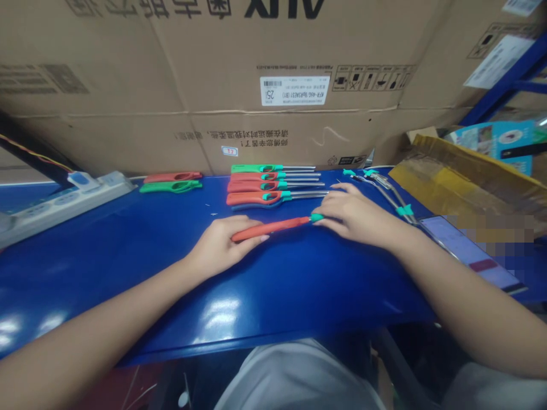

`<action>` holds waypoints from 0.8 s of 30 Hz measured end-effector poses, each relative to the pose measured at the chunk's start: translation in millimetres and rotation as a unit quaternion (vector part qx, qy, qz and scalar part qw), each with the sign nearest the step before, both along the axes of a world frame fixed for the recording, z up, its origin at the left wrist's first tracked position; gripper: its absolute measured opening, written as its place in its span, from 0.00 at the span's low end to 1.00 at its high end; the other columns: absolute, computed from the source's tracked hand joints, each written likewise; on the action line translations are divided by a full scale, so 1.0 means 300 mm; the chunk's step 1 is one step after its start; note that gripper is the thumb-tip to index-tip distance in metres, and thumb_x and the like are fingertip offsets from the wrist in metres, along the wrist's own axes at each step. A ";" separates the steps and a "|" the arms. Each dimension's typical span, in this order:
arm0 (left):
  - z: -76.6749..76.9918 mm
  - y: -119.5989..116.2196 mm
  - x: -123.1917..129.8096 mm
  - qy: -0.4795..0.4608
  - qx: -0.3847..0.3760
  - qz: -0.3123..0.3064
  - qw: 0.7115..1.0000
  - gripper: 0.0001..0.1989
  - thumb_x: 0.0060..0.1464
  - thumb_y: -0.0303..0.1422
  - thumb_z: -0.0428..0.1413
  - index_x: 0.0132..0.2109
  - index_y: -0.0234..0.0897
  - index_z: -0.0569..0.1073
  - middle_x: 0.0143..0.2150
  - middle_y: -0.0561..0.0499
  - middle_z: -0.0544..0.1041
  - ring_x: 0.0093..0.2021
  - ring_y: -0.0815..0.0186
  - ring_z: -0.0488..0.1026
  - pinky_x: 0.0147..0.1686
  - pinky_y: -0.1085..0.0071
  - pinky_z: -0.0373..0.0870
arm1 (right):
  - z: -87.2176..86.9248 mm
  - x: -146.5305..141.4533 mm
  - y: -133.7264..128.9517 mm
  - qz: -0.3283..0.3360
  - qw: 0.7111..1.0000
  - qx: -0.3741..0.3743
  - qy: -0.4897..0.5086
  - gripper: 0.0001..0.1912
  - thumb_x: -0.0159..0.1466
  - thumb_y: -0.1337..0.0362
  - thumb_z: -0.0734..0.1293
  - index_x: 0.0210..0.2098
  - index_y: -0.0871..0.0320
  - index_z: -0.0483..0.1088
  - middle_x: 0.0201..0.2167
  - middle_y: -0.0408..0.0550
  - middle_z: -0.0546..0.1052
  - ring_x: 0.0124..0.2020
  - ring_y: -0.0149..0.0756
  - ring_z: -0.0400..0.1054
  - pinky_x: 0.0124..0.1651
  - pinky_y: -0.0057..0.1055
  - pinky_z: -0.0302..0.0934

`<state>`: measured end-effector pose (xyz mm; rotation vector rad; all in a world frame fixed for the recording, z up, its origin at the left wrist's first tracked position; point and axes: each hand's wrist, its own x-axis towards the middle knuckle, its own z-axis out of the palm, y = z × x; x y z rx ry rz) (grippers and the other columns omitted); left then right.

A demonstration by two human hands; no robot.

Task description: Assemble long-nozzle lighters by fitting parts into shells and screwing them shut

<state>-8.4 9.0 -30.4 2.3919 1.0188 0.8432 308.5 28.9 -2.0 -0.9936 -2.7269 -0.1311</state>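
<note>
My left hand [224,245] is closed around the rear of a red lighter handle [273,228], which lies nearly level above the blue table. At the handle's right end is a teal fitting [317,217], pinched by my right hand [352,213]. Whatever continues past the fitting is hidden by my right fingers. Just behind, several long-nosed lighters [256,197] lie in a stack of rows, red and green, with metal tubes pointing right. To the right of my right hand lie loose metal tubes with teal fittings [404,210].
A red handle [171,177] and a green handle [171,187] without tubes lie back left, near a white power strip [64,208]. A large cardboard box [205,85] stands behind the blue table [273,302]. A phone [470,250] and yellow-taped cardboard [461,182] are at right.
</note>
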 end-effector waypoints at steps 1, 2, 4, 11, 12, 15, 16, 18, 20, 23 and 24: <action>0.000 -0.004 0.002 0.002 0.001 -0.007 1.000 0.14 0.63 0.42 0.60 0.48 0.38 0.81 0.41 0.49 0.83 0.37 0.64 0.78 0.40 0.71 0.71 | -0.005 -0.017 -0.009 0.025 1.000 -0.001 0.008 0.12 0.72 0.61 0.62 0.42 0.57 0.77 0.36 0.49 0.81 0.43 0.42 0.71 0.61 0.46 0.53; 0.000 -0.009 0.004 0.004 0.002 -0.013 1.000 0.13 0.63 0.42 0.59 0.48 0.39 0.81 0.41 0.49 0.83 0.37 0.65 0.77 0.40 0.71 0.71 | -0.012 -0.033 -0.017 0.041 0.999 0.003 0.011 0.12 0.73 0.61 0.62 0.43 0.58 0.77 0.36 0.50 0.81 0.44 0.42 0.70 0.60 0.45 0.54; 0.000 -0.018 0.007 0.007 0.005 -0.023 1.000 0.13 0.63 0.41 0.59 0.47 0.39 0.81 0.39 0.50 0.83 0.36 0.66 0.77 0.39 0.71 0.71 | -0.024 -0.054 -0.028 0.062 0.998 0.018 0.019 0.14 0.73 0.60 0.61 0.43 0.60 0.76 0.37 0.52 0.80 0.43 0.42 0.69 0.56 0.43 0.56; -0.006 -0.032 0.011 -0.023 -0.071 -0.009 0.997 0.17 0.62 0.44 0.59 0.36 0.33 0.82 0.30 0.50 0.82 0.27 0.67 0.75 0.28 0.73 0.70 | -0.059 -0.076 -0.042 0.106 0.990 0.073 0.053 0.15 0.74 0.62 0.60 0.43 0.63 0.76 0.34 0.54 0.79 0.38 0.41 0.69 0.47 0.39 0.60; -0.008 -0.031 0.011 -0.023 -0.089 -0.001 0.996 0.18 0.61 0.45 0.59 0.36 0.33 0.82 0.29 0.50 0.82 0.26 0.66 0.75 0.26 0.73 0.70 | -0.063 -0.080 -0.045 0.109 0.989 0.081 0.055 0.15 0.74 0.62 0.60 0.43 0.64 0.76 0.33 0.54 0.80 0.37 0.40 0.69 0.47 0.39 0.60; -0.011 -0.030 0.013 -0.029 -0.117 0.010 0.993 0.19 0.61 0.46 0.60 0.36 0.33 0.82 0.29 0.50 0.82 0.26 0.65 0.75 0.25 0.73 0.69 | -0.072 -0.090 -0.049 0.109 0.987 0.102 0.056 0.15 0.74 0.63 0.59 0.42 0.64 0.75 0.32 0.54 0.79 0.35 0.40 0.68 0.45 0.39 0.60; -0.011 -0.030 0.013 -0.034 -0.114 0.007 0.993 0.18 0.61 0.46 0.60 0.37 0.33 0.82 0.30 0.50 0.82 0.27 0.65 0.76 0.27 0.73 0.70 | -0.074 -0.092 -0.050 0.107 0.987 0.106 0.053 0.15 0.74 0.63 0.59 0.41 0.64 0.75 0.31 0.54 0.79 0.35 0.40 0.68 0.45 0.38 0.59; -0.010 -0.031 0.015 -0.039 -0.089 -0.013 0.995 0.15 0.61 0.43 0.61 0.38 0.34 0.82 0.33 0.49 0.83 0.31 0.65 0.78 0.31 0.73 0.72 | -0.074 -0.092 -0.051 0.108 0.987 0.106 0.049 0.15 0.74 0.64 0.59 0.40 0.64 0.75 0.30 0.53 0.78 0.34 0.40 0.67 0.45 0.38 0.60; -0.010 -0.032 0.013 -0.030 -0.047 -0.041 0.998 0.12 0.62 0.40 0.61 0.42 0.35 0.81 0.37 0.48 0.84 0.34 0.65 0.79 0.36 0.72 0.73 | -0.072 -0.089 -0.052 0.114 0.988 0.095 0.050 0.14 0.73 0.65 0.60 0.40 0.64 0.75 0.31 0.53 0.78 0.34 0.40 0.67 0.45 0.37 0.60; -0.013 -0.030 0.007 0.010 0.012 -0.065 0.998 0.12 0.64 0.39 0.59 0.47 0.36 0.80 0.40 0.48 0.83 0.36 0.65 0.79 0.38 0.72 0.72 | -0.070 -0.084 -0.053 0.112 0.990 0.075 0.049 0.14 0.73 0.64 0.60 0.40 0.64 0.75 0.32 0.54 0.79 0.35 0.40 0.68 0.45 0.38 0.60; -0.015 -0.029 0.005 0.024 0.026 -0.065 0.997 0.13 0.65 0.40 0.58 0.47 0.36 0.79 0.40 0.48 0.83 0.36 0.65 0.78 0.39 0.71 0.72 | -0.070 -0.083 -0.053 0.108 0.991 0.070 0.046 0.14 0.73 0.64 0.60 0.40 0.63 0.75 0.31 0.53 0.79 0.35 0.40 0.68 0.46 0.38 0.59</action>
